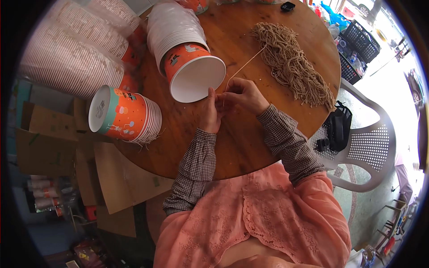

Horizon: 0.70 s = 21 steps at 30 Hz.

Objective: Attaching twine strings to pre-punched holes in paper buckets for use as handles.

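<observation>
Pink top: nearest the camera, my embroidered top (pixel 252 210) fills the lower middle; checked sleeves (pixel 192 165) cover both my forearms.
Right grip: I pinch the string (pixel 246 65) between thumb and forefinger of my right hand (pixel 247 97), over the wooden table (pixel 232 154).
Left grip: my left hand (pixel 209 111) has its thumb raised and its fingertips meeting the right ones; I cannot tell whether it grasps the string too.
String direction: its long axis slants from the bundle at upper right down to my fingers at lower left, nearly straight, bending downward just above my right hand.
Bundle: the heap of tan strings (pixel 295 64) lies on the table's right side, long axis from upper left to lower right, loose ends toward the chair (pixel 368 143).
Cups: one stack, partly in clear plastic (pixel 174 24), lies with its white mouth (pixel 199 80) facing down and right, near my left thumb; an orange stack (pixel 129 117) lies farther left, base pointing left.
Hidden: the string's near end disappears among my fingers; its other end is lost in the heap.
Cut off: cups at the top edge are cropped.
Hard to make out: a small black object (pixel 287 6) near the table's far edge.
</observation>
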Tool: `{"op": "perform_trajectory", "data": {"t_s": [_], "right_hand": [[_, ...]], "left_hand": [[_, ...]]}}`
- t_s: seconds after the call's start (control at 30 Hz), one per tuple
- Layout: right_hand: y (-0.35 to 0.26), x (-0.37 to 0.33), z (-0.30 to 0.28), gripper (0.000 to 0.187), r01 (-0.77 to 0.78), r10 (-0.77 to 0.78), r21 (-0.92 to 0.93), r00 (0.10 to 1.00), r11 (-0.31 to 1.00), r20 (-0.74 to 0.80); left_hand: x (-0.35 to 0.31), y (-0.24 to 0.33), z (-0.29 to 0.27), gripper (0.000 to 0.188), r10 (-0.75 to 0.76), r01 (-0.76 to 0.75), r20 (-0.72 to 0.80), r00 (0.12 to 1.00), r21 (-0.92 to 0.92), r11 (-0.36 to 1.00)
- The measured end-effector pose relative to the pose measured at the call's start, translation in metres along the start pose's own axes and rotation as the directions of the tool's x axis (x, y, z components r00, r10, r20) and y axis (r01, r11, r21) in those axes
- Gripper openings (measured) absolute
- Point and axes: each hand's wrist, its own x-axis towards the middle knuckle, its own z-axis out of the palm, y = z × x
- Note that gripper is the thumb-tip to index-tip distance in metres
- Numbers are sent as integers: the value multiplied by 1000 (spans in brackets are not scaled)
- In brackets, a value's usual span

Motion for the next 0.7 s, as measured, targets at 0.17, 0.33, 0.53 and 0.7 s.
{"op": "perform_trajectory", "data": {"t_s": [0.17, 0.33, 0.53, 0.7], "right_hand": [[16, 8, -5, 15, 88, -98, -114, 991, 990, -91], [17, 9, -2, 14, 103, -117, -104, 984, 989, -131], [17, 7, -3, 16, 91, -123, -218, 983, 972, -134], [7, 1, -1, 15, -136, 75, -257, 969, 957, -234]], "left_hand": [[1, 1, -13, 61, -45, 42, 91, 995, 31, 999], [-6, -6, -5, 42, -17, 17, 76, 997, -3, 1000], [-7, -5, 4, 30, 352, -304, -84, 932, 347, 887], [1, -8, -11, 27, 578, -439, 0, 816, 650, 621]]}}
